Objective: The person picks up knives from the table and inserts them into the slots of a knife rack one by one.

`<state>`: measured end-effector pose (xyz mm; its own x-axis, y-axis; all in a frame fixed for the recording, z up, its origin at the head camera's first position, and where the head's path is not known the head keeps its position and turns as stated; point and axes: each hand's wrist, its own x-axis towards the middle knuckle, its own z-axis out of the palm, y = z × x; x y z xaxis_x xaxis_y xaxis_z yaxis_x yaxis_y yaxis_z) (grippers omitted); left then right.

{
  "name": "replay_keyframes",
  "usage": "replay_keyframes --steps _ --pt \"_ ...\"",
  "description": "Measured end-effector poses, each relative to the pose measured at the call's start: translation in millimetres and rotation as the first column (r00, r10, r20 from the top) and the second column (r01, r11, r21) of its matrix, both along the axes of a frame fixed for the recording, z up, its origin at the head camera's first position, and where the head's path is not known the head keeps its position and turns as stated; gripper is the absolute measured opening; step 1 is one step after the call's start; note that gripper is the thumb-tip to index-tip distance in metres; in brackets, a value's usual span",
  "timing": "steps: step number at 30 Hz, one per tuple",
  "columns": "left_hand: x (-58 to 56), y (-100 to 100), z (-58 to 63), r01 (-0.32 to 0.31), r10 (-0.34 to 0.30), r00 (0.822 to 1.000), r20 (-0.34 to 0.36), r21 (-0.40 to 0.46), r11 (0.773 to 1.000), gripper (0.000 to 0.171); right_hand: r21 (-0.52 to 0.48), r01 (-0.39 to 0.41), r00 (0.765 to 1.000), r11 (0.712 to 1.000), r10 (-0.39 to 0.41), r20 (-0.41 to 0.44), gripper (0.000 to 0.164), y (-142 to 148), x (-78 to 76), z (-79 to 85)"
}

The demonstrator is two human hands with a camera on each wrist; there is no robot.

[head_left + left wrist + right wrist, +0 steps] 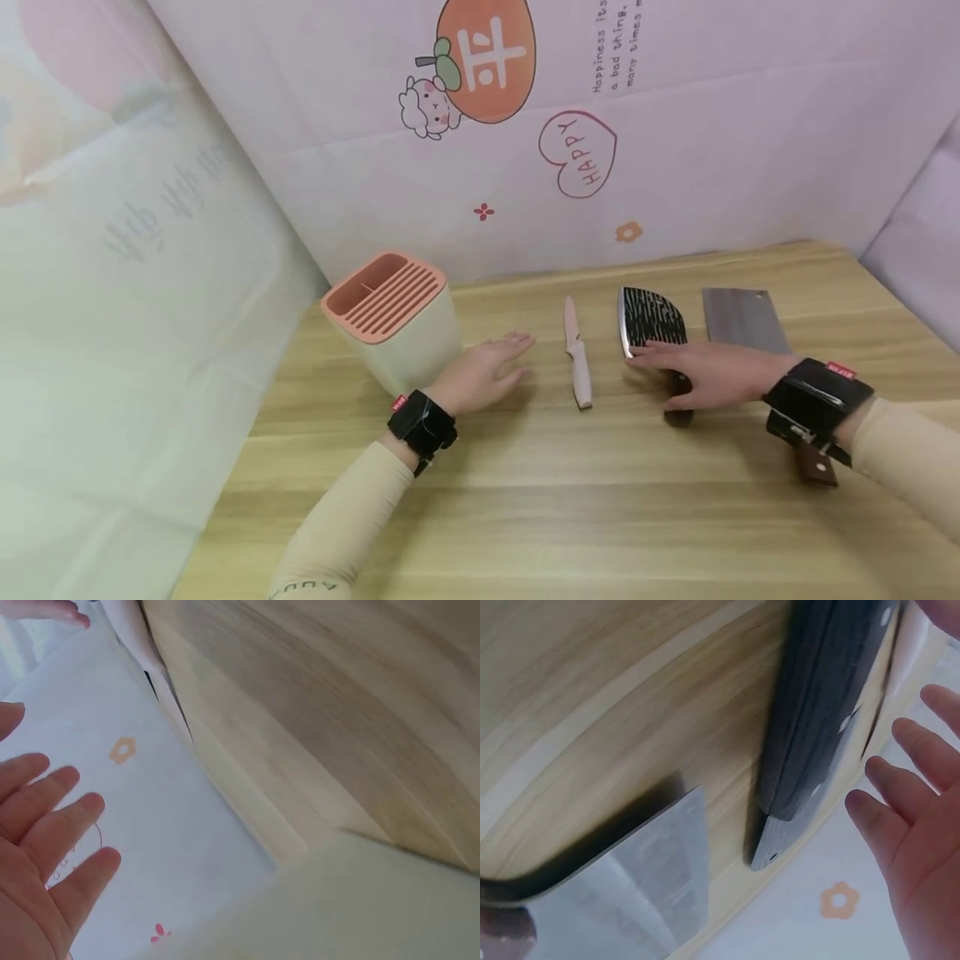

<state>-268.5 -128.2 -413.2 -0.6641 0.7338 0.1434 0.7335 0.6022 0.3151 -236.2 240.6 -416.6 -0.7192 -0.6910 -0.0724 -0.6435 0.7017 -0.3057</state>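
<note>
My left hand (483, 375) hovers with straight fingers beside a cream knife block (420, 346) that has a pink slotted top. In the left wrist view, the fingers of this hand (52, 855) are spread and hold nothing. A small knife (580, 371) with a pink blade and pale handle lies right of it. Over a broad black-patterned kitchen knife (651, 312) stretches my right hand (712, 372), partly hiding its dark handle (817, 705). Those fingers are extended, not gripping. A cleaver (738, 315) lies farther right, its middle hidden beneath my right wrist.
All three knives lie side by side on a wood-grain table (525, 517), handles toward me. Behind it hangs a printed white cloth (345, 183); more pale cloth (97, 358) drapes the left side. The knife block stands at the back left.
</note>
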Motion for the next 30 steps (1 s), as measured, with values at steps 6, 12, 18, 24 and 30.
replay_keyframes --steps 6,12,18,24,30 --pt "14.1 -28 1.1 0.096 -0.094 0.995 -0.024 0.077 0.992 0.046 0.020 -0.039 0.999 0.999 0.039 0.031 0.074 -1 -2.2 -3.3" --pt "38.3 -63 4.7 0.152 -0.146 0.988 -0.044 0.177 0.972 0.041 0.008 -0.091 0.994 0.996 0.090 0.060 0.060 6 -3.5 -6.0" --pt "55.2 -97 14.5 0.128 -0.114 0.991 -0.066 0.299 0.946 0.034 0.006 -0.105 0.994 0.994 0.105 0.001 0.054 16 -0.7 -1.2" --pt "71.4 -144 21.7 -0.009 0.051 0.995 -0.081 0.452 0.892 0.029 0.031 -0.157 0.988 0.987 0.157 -0.001 0.055 13 2.2 -2.8" --pt "72.7 -168 28.3 -0.324 0.370 0.923 0.102 0.726 0.607 0.030 0.033 -0.206 0.975 0.978 0.208 -0.077 0.050 15 -1.6 -8.4"
